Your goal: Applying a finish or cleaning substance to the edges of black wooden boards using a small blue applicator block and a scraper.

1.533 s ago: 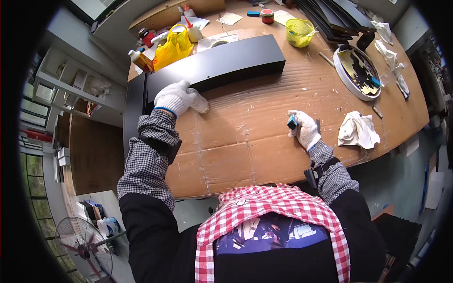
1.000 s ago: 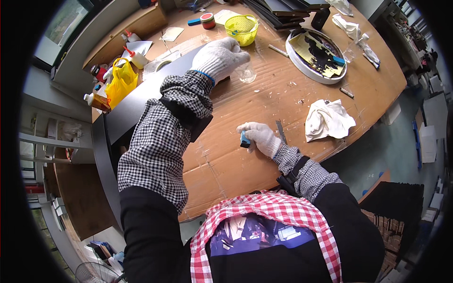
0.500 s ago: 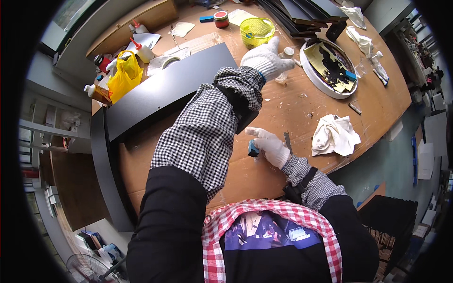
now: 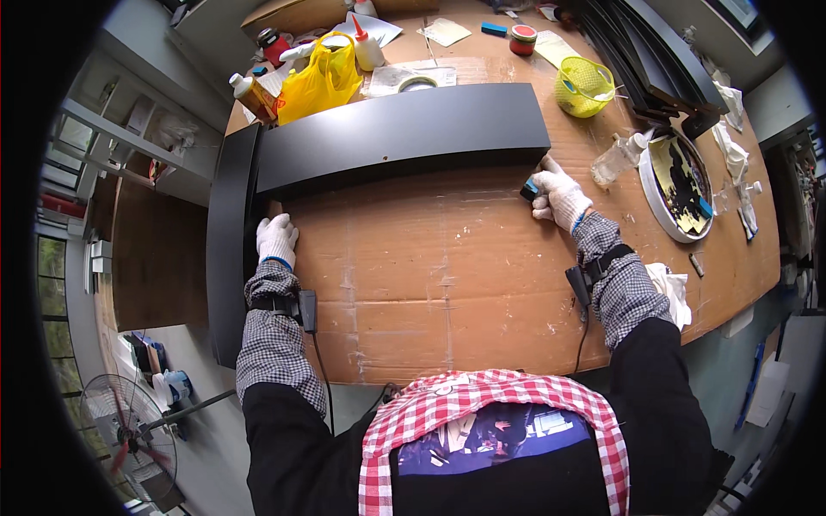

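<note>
A long, slightly curved black panel lies across the table, its left end meeting a second black panel that runs toward me. At the inner corner of the two, my left hand in a white knit glove is closed against the second panel's edge; some fingertips are hidden. My gloved right hand is closed on a small blue-and-black block. One of its fingers reaches up to the long panel's right end.
Behind the long panel are a yellow bag, a red-tipped glue bottle and a tape roll. Toward the right stand a yellow-green basket, a clear bottle and a round white tray. A white cloth lies near my right forearm.
My left hand has drawn back from near the basket to the panels' inner corner. My right hand, with the block, has moved to the long panel's right end. The view has shifted.
</note>
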Demonstrator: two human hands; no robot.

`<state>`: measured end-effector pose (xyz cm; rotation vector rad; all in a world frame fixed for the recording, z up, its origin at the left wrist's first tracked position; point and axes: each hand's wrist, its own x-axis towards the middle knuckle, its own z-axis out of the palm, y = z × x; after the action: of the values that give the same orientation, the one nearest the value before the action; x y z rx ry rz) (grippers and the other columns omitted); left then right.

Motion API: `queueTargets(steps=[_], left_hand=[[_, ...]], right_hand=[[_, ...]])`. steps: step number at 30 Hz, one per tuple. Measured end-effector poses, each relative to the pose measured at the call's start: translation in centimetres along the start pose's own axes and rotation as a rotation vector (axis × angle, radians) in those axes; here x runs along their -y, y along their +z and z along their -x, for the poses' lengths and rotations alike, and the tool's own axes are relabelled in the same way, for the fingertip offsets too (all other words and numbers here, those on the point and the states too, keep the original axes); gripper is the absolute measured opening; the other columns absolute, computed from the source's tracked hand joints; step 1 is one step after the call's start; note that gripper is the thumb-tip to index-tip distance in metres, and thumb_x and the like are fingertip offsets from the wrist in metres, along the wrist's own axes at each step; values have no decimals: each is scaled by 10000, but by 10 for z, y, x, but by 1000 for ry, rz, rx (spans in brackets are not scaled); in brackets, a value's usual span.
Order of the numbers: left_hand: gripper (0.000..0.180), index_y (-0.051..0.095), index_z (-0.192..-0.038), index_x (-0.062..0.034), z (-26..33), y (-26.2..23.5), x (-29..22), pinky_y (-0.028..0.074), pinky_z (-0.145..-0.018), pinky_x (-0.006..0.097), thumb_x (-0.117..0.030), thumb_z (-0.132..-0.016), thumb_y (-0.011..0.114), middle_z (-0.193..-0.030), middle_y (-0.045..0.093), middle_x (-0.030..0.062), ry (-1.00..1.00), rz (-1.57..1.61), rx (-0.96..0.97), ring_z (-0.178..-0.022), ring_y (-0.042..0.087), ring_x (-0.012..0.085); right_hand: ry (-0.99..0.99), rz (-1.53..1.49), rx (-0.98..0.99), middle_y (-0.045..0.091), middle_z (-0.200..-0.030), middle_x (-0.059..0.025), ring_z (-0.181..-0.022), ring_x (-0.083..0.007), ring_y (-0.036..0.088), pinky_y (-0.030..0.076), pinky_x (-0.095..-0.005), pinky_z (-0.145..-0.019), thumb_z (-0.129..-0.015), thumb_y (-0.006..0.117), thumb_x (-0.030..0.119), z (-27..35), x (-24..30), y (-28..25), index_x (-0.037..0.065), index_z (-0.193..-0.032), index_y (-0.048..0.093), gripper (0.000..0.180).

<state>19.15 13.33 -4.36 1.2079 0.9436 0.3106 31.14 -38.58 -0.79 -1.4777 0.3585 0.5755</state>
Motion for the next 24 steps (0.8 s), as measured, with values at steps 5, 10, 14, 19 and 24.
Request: queueTargets(steps=[5, 10, 14, 19, 24], left_hand=[[532, 458, -1323, -49, -13, 17, -18, 555, -945, 420, 41, -826, 627, -1207, 558, 171, 118, -177, 192, -1100, 604, 311], [494, 477, -1289, -49, -20, 28, -18, 596, -868, 398, 40, -827, 625, -1123, 597, 160, 121, -193, 87, -997, 646, 294], [403, 506, -1249, -58, -24, 16, -15, 581, -853, 407, -34, -862, 617, -1083, 616, 132, 113, -239, 113, -968, 649, 272], [396, 503, -1248, -63, -1, -3, 0, 564, -836, 383, -70, -868, 617, -1032, 603, 88, 94, -247, 94, -918, 626, 222], [457, 464, -1320, -56, 57, -37, 25, 546, -887, 390, -104, -885, 593, -1071, 613, 123, 53, -227, 40, -1000, 632, 255]], right_hand=[[1, 55, 17, 512, -811, -56, -510, -107, 490, 525, -280, -455, -895, 543, 157, -9, 8, 8, 140, -1448, 368, 580], [0, 158, -136, 527, -882, -60, -509, -108, 486, 519, -292, -437, -890, 535, 172, -3, 12, 19, 137, -1378, 456, 496], [-27, 213, -95, 546, -816, -68, -535, -113, 536, 559, -300, -475, -878, 555, 192, 8, 14, 18, 50, -1474, 364, 642], [5, 230, -79, 569, -781, -98, -523, -142, 571, 557, -301, -467, -869, 569, 184, 55, -2, 2, -4, -1555, 197, 803], [110, 265, 4, 555, -682, -79, -449, -142, 556, 539, -283, -425, -880, 532, 152, 116, -27, -20, -46, -1516, 247, 724]])
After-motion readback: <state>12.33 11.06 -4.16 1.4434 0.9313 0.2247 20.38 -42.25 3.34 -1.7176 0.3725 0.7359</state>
